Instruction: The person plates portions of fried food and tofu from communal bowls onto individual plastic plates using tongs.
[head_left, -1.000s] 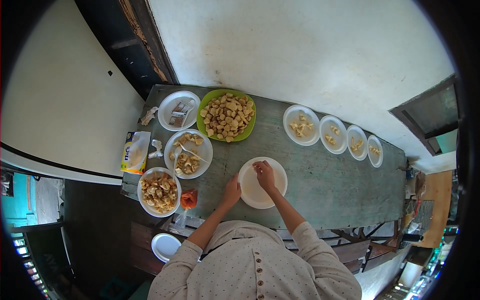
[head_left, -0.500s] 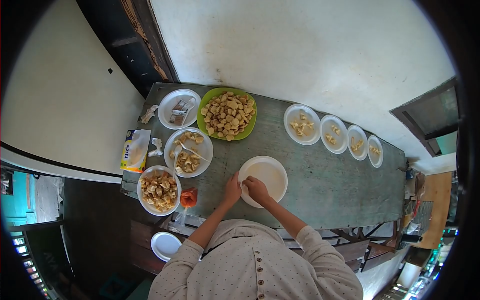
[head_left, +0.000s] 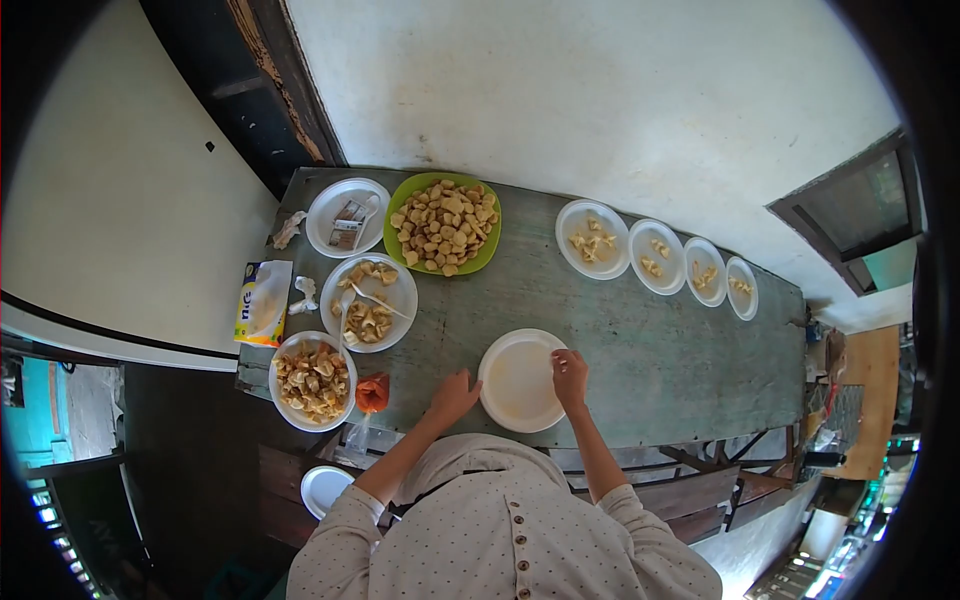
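At the near table edge, right hand (head_left: 570, 377) pinches the rim of the empty white foam plate (head_left: 520, 385), left hand (head_left: 453, 395) flat, fingers spread, beside it; the light plate could tip off.

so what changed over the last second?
The right hand moved from the middle of the empty white paper plate, across its near-left rim, to its right rim, fingers now at the edge. The left hand slid off the plate's left edge onto the grey-green wooden table. The green plate of fried pieces and the other filled plates stayed put.
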